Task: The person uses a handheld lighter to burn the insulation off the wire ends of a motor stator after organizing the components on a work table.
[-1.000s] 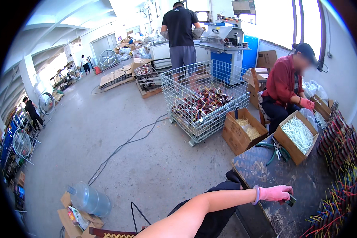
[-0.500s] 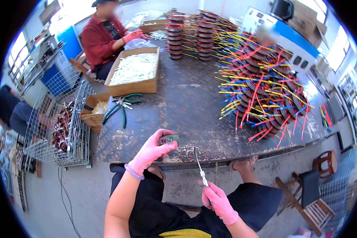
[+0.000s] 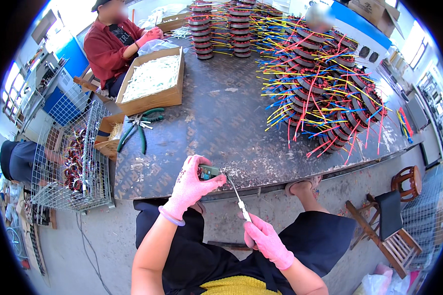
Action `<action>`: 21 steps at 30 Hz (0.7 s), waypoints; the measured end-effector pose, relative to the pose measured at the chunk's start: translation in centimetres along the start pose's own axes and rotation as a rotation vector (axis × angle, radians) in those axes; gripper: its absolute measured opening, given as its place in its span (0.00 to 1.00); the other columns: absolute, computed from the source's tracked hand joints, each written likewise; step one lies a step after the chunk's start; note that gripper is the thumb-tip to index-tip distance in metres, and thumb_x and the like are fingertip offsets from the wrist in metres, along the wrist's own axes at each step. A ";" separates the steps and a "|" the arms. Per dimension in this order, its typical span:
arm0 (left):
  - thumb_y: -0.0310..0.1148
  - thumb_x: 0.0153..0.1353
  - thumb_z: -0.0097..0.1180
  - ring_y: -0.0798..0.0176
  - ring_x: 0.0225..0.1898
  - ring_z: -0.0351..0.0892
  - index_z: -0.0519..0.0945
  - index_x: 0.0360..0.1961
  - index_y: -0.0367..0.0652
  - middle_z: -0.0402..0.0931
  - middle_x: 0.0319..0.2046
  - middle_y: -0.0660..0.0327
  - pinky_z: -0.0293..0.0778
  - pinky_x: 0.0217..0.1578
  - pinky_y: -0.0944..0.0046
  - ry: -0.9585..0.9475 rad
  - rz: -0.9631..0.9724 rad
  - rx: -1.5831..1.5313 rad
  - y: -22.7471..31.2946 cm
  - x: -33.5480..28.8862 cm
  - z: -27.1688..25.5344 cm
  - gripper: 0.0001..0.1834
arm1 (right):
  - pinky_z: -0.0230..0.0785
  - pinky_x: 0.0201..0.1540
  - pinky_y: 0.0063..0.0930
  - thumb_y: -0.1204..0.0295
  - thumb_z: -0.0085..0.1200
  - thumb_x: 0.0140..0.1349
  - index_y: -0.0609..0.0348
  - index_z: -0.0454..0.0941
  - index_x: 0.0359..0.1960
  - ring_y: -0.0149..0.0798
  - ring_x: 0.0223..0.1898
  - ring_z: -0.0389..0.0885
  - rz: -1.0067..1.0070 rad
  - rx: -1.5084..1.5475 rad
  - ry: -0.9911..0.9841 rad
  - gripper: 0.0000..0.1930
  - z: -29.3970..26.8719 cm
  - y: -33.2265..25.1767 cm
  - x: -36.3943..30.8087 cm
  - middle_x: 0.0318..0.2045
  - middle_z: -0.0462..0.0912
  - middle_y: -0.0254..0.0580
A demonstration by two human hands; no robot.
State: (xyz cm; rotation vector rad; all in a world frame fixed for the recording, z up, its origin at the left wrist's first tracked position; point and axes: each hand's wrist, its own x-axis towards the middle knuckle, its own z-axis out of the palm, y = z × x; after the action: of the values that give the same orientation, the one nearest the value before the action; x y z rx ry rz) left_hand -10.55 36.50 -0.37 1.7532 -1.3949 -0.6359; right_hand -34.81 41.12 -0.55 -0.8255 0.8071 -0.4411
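Note:
My left hand, in a pink glove with a pale purple ring at the wrist, grips a small green block-shaped part above the table's near edge. The thumb and fingers are closed round it and hide some of its surface. My right hand, also pink-gloved, is closed round a thin metal hook-like tool with a white section near the grip. Its bent tip reaches up beside my left thumb and the green part; whether they touch I cannot tell.
Stacks of wound stators with coloured leads fill the table's right side. Cutting pliers and a carton of white sleeves lie left. A wire basket, another person and a folding chair stand around the table.
The tool in my right hand has moved up and left, its tip now beside the green part. My left hand still holds that part. The whole view has shifted slightly.

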 end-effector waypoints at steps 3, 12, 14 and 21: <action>0.43 0.45 0.73 0.70 0.33 0.66 0.75 0.40 0.39 0.67 0.32 0.64 0.67 0.36 0.68 -0.033 -0.025 -0.031 0.1 0.0 0.0 0.27 | 0.49 0.22 0.17 0.61 0.43 0.71 0.60 0.64 0.63 0.20 0.19 0.60 -0.004 -0.011 0.002 0.23 -0.3 0.2 0.1 0.18 0.68 0.25; 0.40 0.49 0.71 0.77 0.25 0.64 0.74 0.43 0.39 0.67 0.27 0.69 0.64 0.26 0.73 -0.149 -0.127 -0.182 0.8 -0.1 -0.8 0.26 | 0.50 0.22 0.16 0.60 0.42 0.72 0.60 0.66 0.63 0.19 0.19 0.61 -0.010 -0.042 0.005 0.23 -0.3 0.4 -0.1 0.18 0.68 0.25; 0.39 0.49 0.70 0.78 0.24 0.64 0.74 0.44 0.38 0.67 0.26 0.69 0.64 0.26 0.74 -0.155 -0.145 -0.220 1.0 -0.3 -0.9 0.25 | 0.51 0.22 0.16 0.60 0.42 0.72 0.61 0.66 0.63 0.19 0.19 0.60 -0.016 -0.056 -0.008 0.23 -0.2 0.3 -0.2 0.18 0.68 0.25; 0.33 0.52 0.67 0.77 0.29 0.68 0.73 0.46 0.37 0.72 0.31 0.66 0.68 0.31 0.73 -0.186 -0.167 -0.306 0.4 -0.4 -1.1 0.23 | 0.52 0.21 0.15 0.60 0.42 0.72 0.61 0.66 0.62 0.19 0.18 0.60 -0.011 -0.090 -0.003 0.23 0.2 0.2 -0.2 0.17 0.68 0.25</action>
State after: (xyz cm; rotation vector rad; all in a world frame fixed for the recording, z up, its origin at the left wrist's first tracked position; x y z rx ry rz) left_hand -9.97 37.15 0.52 1.6049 -1.2040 -1.0672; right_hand -34.75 41.52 -0.52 -0.9145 0.8249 -0.4150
